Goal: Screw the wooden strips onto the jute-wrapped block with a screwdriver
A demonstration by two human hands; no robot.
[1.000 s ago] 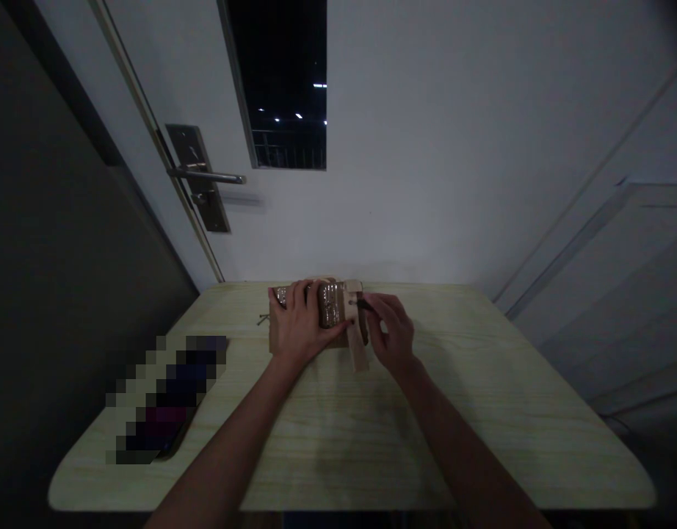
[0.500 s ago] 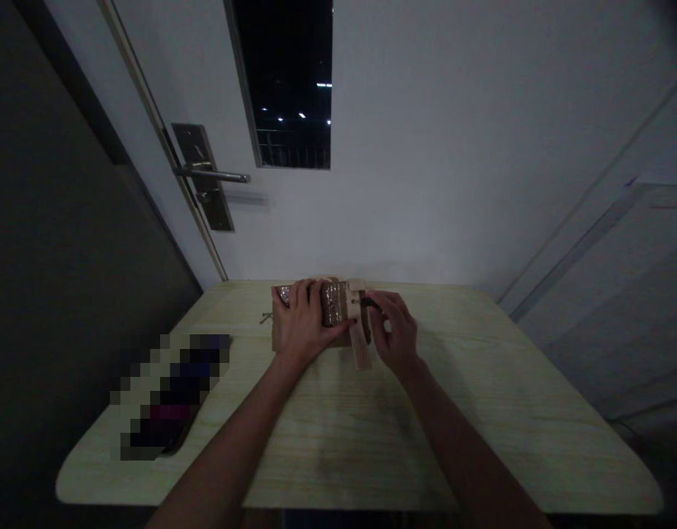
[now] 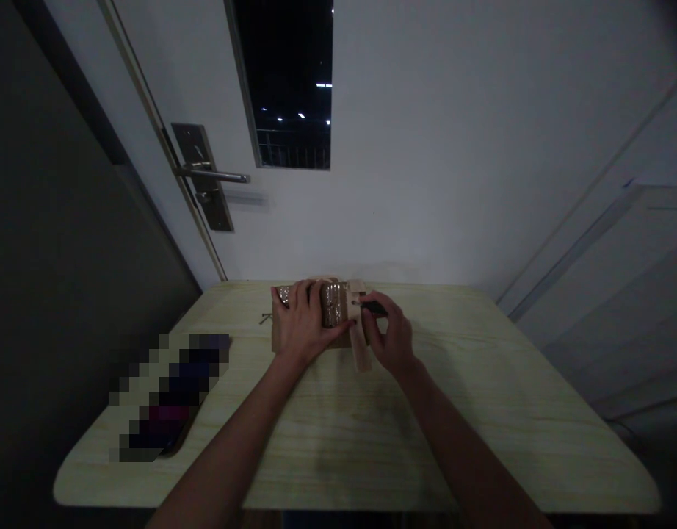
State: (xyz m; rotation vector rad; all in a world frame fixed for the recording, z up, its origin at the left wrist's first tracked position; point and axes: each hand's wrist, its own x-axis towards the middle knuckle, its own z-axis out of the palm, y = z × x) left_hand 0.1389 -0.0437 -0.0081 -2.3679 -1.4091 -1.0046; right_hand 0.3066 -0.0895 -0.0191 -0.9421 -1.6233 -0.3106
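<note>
A small brown cardboard parcel point(image 3: 334, 305) wrapped in shiny tape lies near the far edge of a pale wooden table point(image 3: 371, 433). My left hand point(image 3: 302, 323) lies flat on top of it, fingers spread, pressing it down. My right hand point(image 3: 391, 334) is closed around a small dark tool point(image 3: 373, 308) whose tip touches the parcel's right end, beside a loose cardboard flap point(image 3: 359, 345) that hangs toward me.
A blurred dark object point(image 3: 170, 400) lies on the table's left side. A small dark item point(image 3: 264, 318) rests left of the parcel. Behind the table are a white door with a metal lever handle point(image 3: 209, 176) and a dark window point(image 3: 286, 81).
My right hand has shifted slightly left and closer to the parcel's end with the dark tool. The left hand stays pressed on the parcel.
</note>
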